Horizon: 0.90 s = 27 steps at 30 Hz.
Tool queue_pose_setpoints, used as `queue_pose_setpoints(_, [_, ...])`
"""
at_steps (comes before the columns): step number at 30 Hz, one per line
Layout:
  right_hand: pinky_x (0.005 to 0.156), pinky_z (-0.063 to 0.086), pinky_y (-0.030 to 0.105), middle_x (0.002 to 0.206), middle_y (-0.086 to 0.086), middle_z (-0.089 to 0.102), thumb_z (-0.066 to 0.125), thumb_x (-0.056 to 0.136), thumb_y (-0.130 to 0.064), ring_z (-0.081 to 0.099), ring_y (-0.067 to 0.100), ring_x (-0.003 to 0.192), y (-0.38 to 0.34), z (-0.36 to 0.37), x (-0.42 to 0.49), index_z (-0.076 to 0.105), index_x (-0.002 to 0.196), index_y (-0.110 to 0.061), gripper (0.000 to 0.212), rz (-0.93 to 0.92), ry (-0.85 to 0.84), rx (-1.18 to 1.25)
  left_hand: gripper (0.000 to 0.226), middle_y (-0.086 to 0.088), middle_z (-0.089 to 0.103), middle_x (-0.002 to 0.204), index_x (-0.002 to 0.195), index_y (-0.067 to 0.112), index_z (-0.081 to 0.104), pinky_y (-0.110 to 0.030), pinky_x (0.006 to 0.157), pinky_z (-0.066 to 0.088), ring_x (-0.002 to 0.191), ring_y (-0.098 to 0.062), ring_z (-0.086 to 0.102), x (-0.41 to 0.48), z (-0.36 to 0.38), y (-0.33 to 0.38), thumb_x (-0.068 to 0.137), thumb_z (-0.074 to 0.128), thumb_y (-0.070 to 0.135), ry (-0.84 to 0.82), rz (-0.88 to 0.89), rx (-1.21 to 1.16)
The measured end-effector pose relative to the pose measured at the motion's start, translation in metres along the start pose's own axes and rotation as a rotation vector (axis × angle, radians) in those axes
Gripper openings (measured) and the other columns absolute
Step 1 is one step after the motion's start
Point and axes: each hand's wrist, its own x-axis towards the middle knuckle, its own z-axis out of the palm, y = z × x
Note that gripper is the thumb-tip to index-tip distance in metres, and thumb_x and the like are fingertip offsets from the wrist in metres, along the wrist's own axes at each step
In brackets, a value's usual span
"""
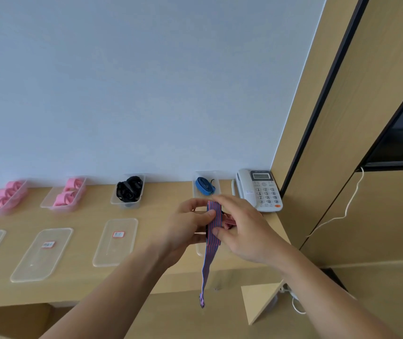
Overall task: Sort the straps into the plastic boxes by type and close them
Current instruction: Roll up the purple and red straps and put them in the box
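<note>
Red-and-blue striped strap [213, 223] is being coiled: my left hand [187, 226] is pinching the roll, my right hand [242, 228] gripping the wrap, so it fits the box with the blue strap [204, 185].

We see a strap [213, 223] striped red and blue, pink straps [4, 195] in two clear boxes [46, 203], black straps [129, 189] in a third, a blue strap [204, 186] in the fourth, a tan tabletop [158, 192] and a pale grey phone [260, 192].
</note>
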Motion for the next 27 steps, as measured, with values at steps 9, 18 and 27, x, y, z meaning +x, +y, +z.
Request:
queue_pose_setpoints(9, [0.09, 0.048, 0.022, 0.114, -0.014, 0.061, 0.083, 0.075, -0.013, 0.059, 0.002, 0.093, -0.008, -0.007, -0.003, 0.058, 0.125, -0.025, 0.056, 0.133, 0.048, 0.132, 0.033, -0.02, 0.078, 0.11, 0.128, -0.001, 0.058, -0.042, 0.081, 0.062, 0.091, -0.03, 0.074, -0.001, 0.001, -0.005, 0.098, 0.068, 0.011, -0.005, -0.014, -0.032])
queue_pose_setpoints(18, [0.083, 0.047, 0.013, 0.112, -0.005, 0.056, 0.081, 0.074, -0.001, 0.058, 0.008, 0.093, -0.024, -0.032, 0.008, 0.06, 0.127, -0.016, 0.06, 0.02, 0.163, 0.05, 0.053, -0.011, 0.078, 0.106, 0.111, 0.018, 0.08, -0.038, 0.086, 0.061, 0.095, -0.031, 0.075, -0.006, 0.006, 0.013, 0.086, 0.065, 0.062, -0.149, -0.072, 0.058])
queue_pose_setpoints(27, [0.094, 0.034, 0.008, 0.125, 0.002, 0.054, 0.078, 0.076, -0.001, 0.051, 0.01, 0.111, -0.028, -0.04, 0.011, 0.056, 0.131, -0.009, 0.06, -0.092, 0.283, -0.138, 0.06, -0.017, 0.077, 0.099, 0.091, 0.015, 0.082, -0.043, 0.086, 0.06, 0.087, -0.028, 0.072, -0.008, 0.011, 0.022, 0.086, 0.061, 0.071, -0.165, -0.098, 0.034])
